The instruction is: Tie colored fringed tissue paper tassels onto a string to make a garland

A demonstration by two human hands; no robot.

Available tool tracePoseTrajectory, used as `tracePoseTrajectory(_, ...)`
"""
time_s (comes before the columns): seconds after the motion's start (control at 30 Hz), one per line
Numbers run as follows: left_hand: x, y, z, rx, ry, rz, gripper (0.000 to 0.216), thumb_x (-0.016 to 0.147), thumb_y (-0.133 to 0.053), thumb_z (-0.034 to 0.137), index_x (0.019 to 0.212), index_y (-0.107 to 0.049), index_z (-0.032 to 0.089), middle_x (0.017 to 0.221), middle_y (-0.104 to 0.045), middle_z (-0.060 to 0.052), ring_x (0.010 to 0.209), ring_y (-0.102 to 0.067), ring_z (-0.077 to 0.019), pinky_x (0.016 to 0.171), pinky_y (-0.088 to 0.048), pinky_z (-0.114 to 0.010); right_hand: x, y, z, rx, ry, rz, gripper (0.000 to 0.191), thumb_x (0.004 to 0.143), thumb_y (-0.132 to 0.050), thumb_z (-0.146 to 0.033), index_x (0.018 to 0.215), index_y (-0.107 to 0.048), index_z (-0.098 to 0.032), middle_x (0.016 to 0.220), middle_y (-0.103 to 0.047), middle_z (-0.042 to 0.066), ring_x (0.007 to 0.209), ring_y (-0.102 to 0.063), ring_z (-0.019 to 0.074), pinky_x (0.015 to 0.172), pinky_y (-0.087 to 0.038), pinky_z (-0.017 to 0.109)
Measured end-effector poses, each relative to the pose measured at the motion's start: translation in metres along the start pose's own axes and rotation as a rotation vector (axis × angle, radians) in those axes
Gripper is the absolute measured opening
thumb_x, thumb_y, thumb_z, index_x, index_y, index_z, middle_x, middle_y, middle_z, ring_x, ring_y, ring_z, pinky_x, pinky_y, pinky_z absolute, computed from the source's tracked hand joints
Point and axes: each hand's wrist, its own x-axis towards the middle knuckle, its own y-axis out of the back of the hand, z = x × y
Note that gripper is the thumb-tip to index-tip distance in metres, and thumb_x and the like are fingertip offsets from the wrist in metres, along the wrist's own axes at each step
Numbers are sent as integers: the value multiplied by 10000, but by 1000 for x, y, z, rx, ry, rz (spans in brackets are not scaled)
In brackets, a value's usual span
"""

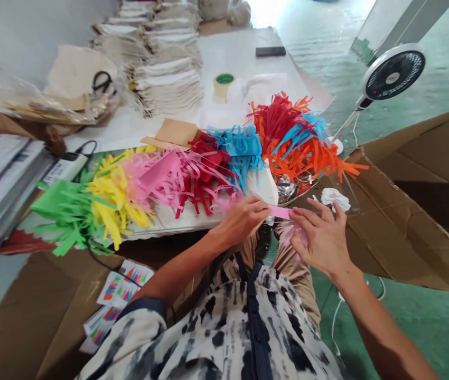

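A pink fringed paper tassel is stretched flat between my two hands, just past the table's front edge. My left hand pinches one end, with loose pink fringe spreading behind it. At the other end, my right hand grips the strip between thumb and index finger, its other fingers raised; more pink fringe hangs beneath it. Along the table edge lie fringed bundles in green, yellow, pink, dark red and blue. A red, blue and orange heap lies farther right.
Stacks of pale cloth fill the back of the table, near a spool and a dark bar. Scissors lie at left. On the right are a fan and an open cardboard box.
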Motion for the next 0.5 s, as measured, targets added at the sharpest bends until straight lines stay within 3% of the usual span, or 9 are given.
tracePoseTrajectory(0.23,4,-2,-9,-21,37,-66,153,1009,-573,109,1045,-713,161,1070,-728,-79,1031,-632,-224,871,-535,-347,21,-11,-16,3,-5,17,233,1015,-601,-304,1190,-731,-221,1107,-773,66,1120,-601,276,1088,-308,506)
tracePoseTrajectory(0.5,-5,-3,-20,-88,217,-7,203,1060,-562,284,965,-709,182,990,-722,-65,953,-618,-210,873,-488,-354,24,-23,-1,1,-82,-2,200,1062,-551,-349,1027,-699,-219,972,-730,51,1042,-589,265,958,-292,456)
